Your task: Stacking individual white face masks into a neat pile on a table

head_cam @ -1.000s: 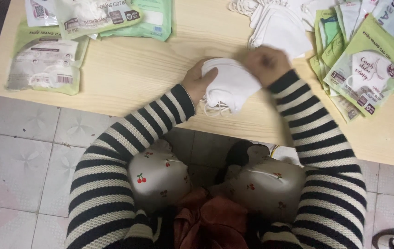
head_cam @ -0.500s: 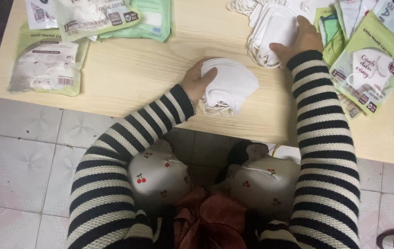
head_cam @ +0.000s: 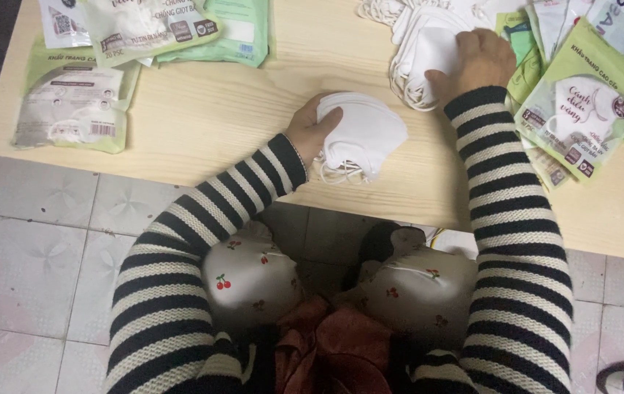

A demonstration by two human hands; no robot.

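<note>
**Meanwhile, at the Table: Two Hands on Two Stacks of White Masks**

Seen from above, over striped sleeves and cherry-print knees. Left hand clamped on a small stack of white face masks, thumb over the near edge, fingers tucked beneath; stack resting on the pale wooden table near its front edge, thin ear loops trailing out below it. Right hand stretched further back and to the right, palm down, fingers curled onto a loose pile of white masks; hard to tell whether gripping a single mask or only pressing on the heap. Hands well apart, held stack and loose pile separated by a strip of bare wood.

Just right of the right hand, a fan of green packaging bags, overlapping, each with a white mask picture on its face, spread toward the table's right edge. Further back on the right, more flat packets, partly cut off by the frame. At the far left of the table, a filled green-edged packet lying flat close to the left corner, and behind it several more sealed packets in white and mint green, overlapping one another.

Below the table edge, tiled floor in pale grey. Between the knees, a bundle of reddish cloth.
</note>
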